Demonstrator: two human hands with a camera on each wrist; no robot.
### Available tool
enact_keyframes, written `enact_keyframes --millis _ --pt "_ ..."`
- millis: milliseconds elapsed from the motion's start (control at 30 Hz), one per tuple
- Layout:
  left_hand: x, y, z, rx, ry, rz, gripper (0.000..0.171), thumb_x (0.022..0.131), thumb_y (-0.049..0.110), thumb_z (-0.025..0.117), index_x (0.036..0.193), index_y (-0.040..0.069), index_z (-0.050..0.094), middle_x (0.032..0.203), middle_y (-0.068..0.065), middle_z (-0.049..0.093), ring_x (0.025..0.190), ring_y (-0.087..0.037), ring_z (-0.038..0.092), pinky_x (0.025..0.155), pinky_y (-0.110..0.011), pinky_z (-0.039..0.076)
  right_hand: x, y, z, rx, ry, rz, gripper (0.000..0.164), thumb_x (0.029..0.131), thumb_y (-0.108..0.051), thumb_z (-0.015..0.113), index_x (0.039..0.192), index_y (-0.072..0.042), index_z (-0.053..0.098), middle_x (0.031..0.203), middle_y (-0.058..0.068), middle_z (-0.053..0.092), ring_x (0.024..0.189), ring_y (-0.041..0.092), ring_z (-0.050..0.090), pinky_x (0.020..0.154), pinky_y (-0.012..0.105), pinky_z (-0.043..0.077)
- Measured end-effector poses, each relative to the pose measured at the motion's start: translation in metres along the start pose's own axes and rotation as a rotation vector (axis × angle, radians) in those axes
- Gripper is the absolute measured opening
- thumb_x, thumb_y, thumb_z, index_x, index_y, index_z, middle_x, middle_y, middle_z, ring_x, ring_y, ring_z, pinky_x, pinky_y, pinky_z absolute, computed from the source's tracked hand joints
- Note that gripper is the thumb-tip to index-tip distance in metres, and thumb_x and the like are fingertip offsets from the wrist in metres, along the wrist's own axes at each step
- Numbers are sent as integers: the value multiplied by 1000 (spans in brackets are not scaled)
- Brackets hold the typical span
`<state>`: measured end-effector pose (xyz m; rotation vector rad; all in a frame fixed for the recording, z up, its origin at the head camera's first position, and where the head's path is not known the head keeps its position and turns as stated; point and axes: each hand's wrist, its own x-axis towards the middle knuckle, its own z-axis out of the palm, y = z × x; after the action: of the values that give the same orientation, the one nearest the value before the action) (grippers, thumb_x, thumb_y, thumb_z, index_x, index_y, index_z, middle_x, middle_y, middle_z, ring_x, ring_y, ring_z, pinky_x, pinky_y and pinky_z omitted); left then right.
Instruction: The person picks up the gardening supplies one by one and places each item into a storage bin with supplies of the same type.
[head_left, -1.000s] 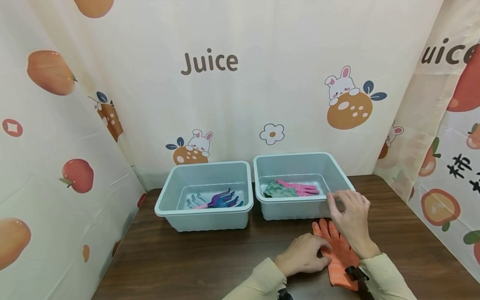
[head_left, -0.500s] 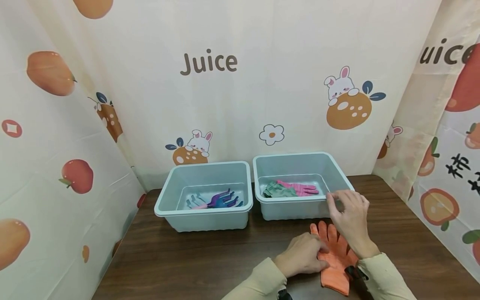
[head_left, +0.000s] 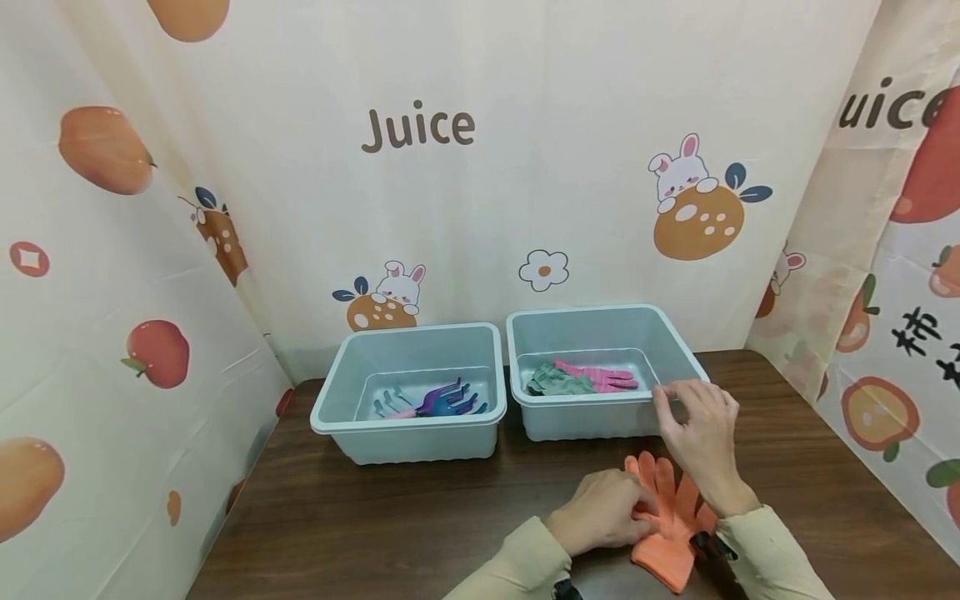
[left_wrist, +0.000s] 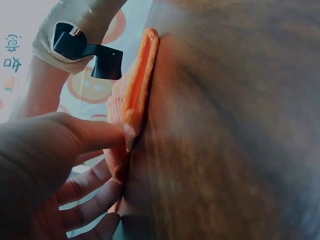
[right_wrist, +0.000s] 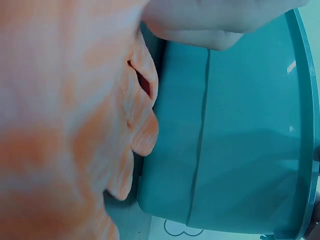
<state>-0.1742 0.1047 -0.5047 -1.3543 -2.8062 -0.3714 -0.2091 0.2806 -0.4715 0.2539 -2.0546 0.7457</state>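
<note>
An orange knit glove (head_left: 670, 533) lies on the table, its fingers pointing toward the right bin and its cuff toward me. My left hand (head_left: 602, 511) pinches its left edge with curled fingers. In the left wrist view the thumb presses the folded edge of the glove (left_wrist: 137, 95), other fingers reaching behind it. Above the glove, my right hand (head_left: 701, 437) has thumb and fingertips curled at the front rim of the right light-blue bin (head_left: 588, 421). A pink glove (head_left: 611, 379) and a crumpled green glove (head_left: 557, 381) lie inside that bin.
Left of it stands a second light-blue bin (head_left: 420, 444) with purple and blue pronged plastic tools (head_left: 442, 402) inside. Both bins sit at the back of the brown wooden table (head_left: 390, 525). A printed curtain (head_left: 480, 192) hangs behind them and along both sides.
The orange glove has turned and slid under my left hand: its cuff has swung left and its fingers have come nearer to me. Both hands have stayed almost in place.
</note>
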Motion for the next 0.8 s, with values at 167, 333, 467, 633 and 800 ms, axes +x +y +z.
enact_keyframes --millis 167,333,467,633,800 --pt "-2 -3 -2 -60 28 15 13 98 46 75 103 38 83 90 26 63 76 10 47 59 -9 33 1 0 0 -3 -4 2 9 90 -7 77 88 0 72 90 22 70 98 44 58 96 67 30" --pt "-3 -3 -5 -110 57 18 12 97 44 76 103 36 83 87 26 62 71 10 46 57 -9 33 1 0 0 -2 -1 -7 9 90 -7 77 87 0 72 89 21 70 97 44 59 96 67 31" --pt "-4 -4 -8 -154 85 15 12 97 41 77 104 34 83 87 27 68 68 12 45 57 -7 33 1 0 0 -2 2 -10 10 90 -7 78 87 0 72 89 21 70 97 44 59 95 67 31" --pt "-5 -4 -10 -176 101 17 14 98 40 75 108 33 83 85 24 71 62 13 44 56 -7 33 0 0 0 -5 3 0 10 90 -7 77 87 0 71 90 22 70 97 44 59 96 67 30" --pt "-7 -5 -10 -182 107 11 15 100 41 74 110 34 83 77 24 65 56 9 39 53 -9 30 0 1 0 -6 0 12 10 90 -8 77 87 0 71 89 22 70 98 44 59 98 69 30"
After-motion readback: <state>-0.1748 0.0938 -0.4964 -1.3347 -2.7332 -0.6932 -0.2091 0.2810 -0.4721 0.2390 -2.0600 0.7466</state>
